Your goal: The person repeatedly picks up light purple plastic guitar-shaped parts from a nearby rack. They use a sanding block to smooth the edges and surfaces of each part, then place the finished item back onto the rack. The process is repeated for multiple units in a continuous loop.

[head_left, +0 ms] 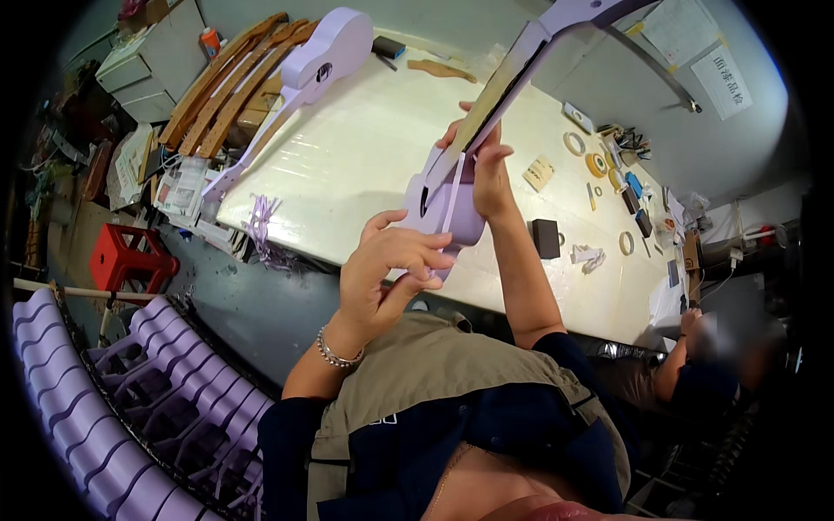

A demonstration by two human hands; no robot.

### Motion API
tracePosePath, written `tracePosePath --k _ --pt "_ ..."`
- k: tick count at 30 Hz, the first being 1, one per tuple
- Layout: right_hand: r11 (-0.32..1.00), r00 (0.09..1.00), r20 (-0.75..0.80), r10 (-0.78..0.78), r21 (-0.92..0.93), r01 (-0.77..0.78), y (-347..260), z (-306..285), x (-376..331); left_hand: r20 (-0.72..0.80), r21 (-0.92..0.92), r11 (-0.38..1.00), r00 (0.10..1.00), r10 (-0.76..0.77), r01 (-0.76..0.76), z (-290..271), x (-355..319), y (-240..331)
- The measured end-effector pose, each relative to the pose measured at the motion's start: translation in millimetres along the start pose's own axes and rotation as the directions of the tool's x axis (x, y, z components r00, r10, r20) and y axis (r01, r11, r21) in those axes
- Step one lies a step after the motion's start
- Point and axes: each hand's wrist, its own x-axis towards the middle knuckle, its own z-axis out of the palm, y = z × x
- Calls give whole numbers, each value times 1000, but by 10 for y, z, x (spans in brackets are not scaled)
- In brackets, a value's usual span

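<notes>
A lilac ukulele (469,213) is held up over the table's front edge, its body low and its neck rising to the upper right. Pale yellowish covering, perhaps masking tape, lies along the fretboard (497,91). My right hand (489,178) is wrapped round the ukulele where neck meets body, thumb on the near side, some fingers hidden behind. A thin pale lilac strip (453,200) runs along the body's edge down to my left hand (391,267). That hand is closed at the lower end of the body, thumb and fingers pinched on the strip.
Another lilac ukulele (334,48) lies on the white table (330,187) beside curved wooden pieces (230,82). Tape rolls (596,165) and a dark block (546,239) sit right. Lilac scraps (261,227) hang at the left edge. Racked lilac bodies (78,408) and a red stool (130,258) stand left; another person's arm (678,360) shows right.
</notes>
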Motion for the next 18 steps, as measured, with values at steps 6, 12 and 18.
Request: tracePosePath --k 6,12,18 --pt "1000 997 -75 2 23 -1 76 -26 225 -10 -167 971 984 -177 173 -154 -663 177" --pt "958 994 -111 -15 -285 -17 107 -246 368 -244 -585 747 809 -534 317 -202 -1224 -55" --pt "945 968 157 194 236 -227 -33 -405 349 -204 -963 267 537 -818 41 -325 -1656 -685"
